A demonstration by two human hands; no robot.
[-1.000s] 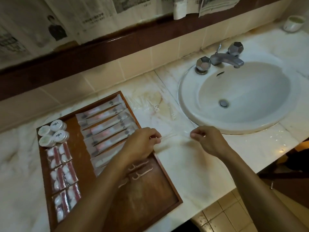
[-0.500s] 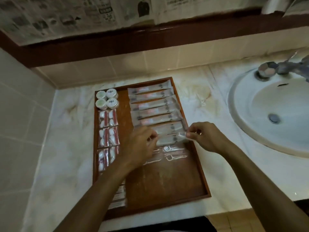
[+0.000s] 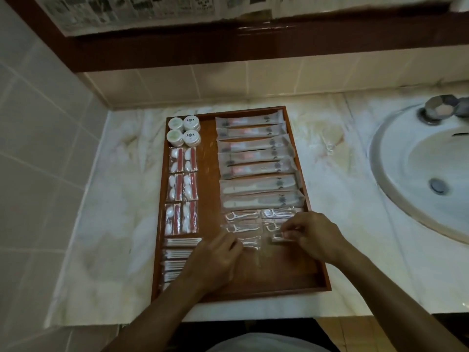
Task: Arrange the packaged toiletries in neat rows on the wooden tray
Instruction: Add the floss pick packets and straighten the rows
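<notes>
A wooden tray (image 3: 316,278) lies on the marble counter. Long clear toothbrush packets (image 3: 256,158) are stacked in a column on its right half. Below them lie clear floss-pick packets (image 3: 241,216) in two short columns. Round white jars (image 3: 184,130), red-and-white packets (image 3: 182,191) and cotton-swab packets (image 3: 179,254) fill the left column. My right hand (image 3: 313,236) pinches a small floss-pick packet (image 3: 278,238) low in the right column. My left hand (image 3: 215,260) rests with curled fingers at the end of another floss packet (image 3: 250,243); whether it grips the packet is hidden.
A white sink basin (image 3: 416,179) with a metal tap handle (image 3: 440,110) sits to the right of the tray. Tiled walls close the left and back. The counter's front edge (image 3: 253,313) runs just below the tray.
The view has swung left and down over the tray. Both hands moved lower on the tray, from the last long packet to the floss-pick rows, where two more packets now lie.
</notes>
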